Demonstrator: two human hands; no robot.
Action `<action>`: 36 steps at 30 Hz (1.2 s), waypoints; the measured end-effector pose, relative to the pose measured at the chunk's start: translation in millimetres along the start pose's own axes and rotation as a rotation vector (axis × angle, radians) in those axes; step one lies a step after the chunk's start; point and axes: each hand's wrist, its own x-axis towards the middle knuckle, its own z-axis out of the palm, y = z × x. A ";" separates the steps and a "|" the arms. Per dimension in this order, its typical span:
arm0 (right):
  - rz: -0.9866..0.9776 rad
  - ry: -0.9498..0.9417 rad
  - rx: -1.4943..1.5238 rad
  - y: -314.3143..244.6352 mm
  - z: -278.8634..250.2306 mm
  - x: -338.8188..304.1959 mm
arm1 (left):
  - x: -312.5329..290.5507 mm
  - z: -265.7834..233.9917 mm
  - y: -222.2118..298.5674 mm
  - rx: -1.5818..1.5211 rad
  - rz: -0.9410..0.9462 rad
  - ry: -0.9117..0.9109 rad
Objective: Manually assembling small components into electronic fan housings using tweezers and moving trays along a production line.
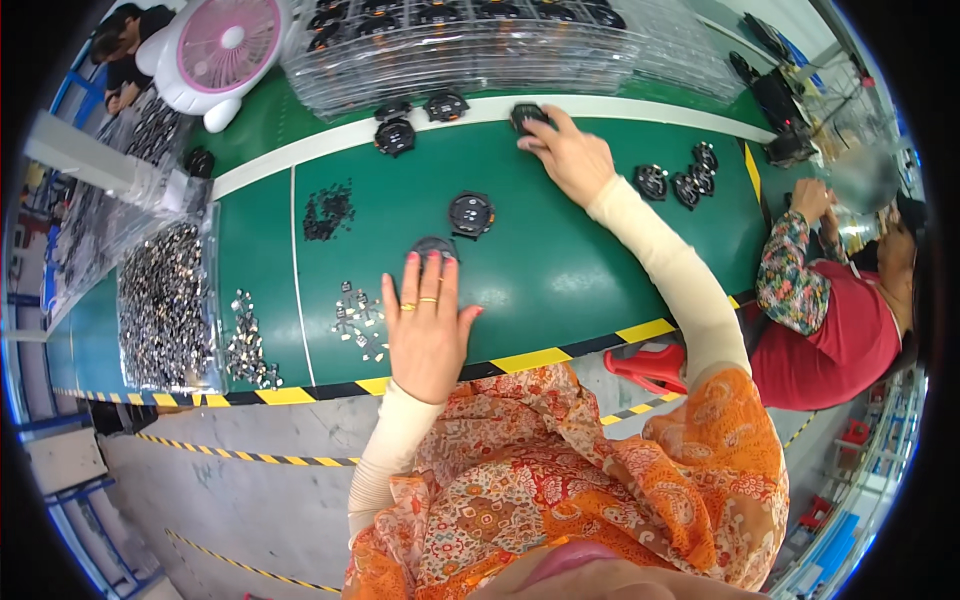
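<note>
Orange garment nearest; left hand half-hides probable disc near parts.

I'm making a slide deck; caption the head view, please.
Left hand over a dark disc, right hand at a black round part, above a green worktop.

Green tabletop, yellow-black striped edge; black casing; orange patterned garment.

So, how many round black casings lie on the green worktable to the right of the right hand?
4: the leftmost casing, nearest the right hand; three bunched to its right: front casing, middle casing, back casing. They sit tightly, so another may be hidden.
</note>
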 end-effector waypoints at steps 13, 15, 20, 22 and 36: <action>-0.506 0.185 0.472 -95.3 -70.7 -26.3 | -34.9 -21.2 17.1 -0.185 -0.014 0.402; -0.549 -0.107 0.891 -95.9 -79.9 -41.9 | -42.7 -26.1 -0.5 -0.018 -0.194 0.454; -0.682 -0.310 0.919 -120.5 -48.4 -61.1 | -44.4 -31.9 -24.8 0.128 -0.327 0.445; -0.754 -0.247 0.844 -128.4 -36.7 -61.3 | -39.6 -32.3 -30.7 0.158 -0.323 0.440; -0.862 -0.301 0.728 -121.2 -36.6 -58.4 | -47.4 -26.7 -18.8 -0.043 -0.175 0.302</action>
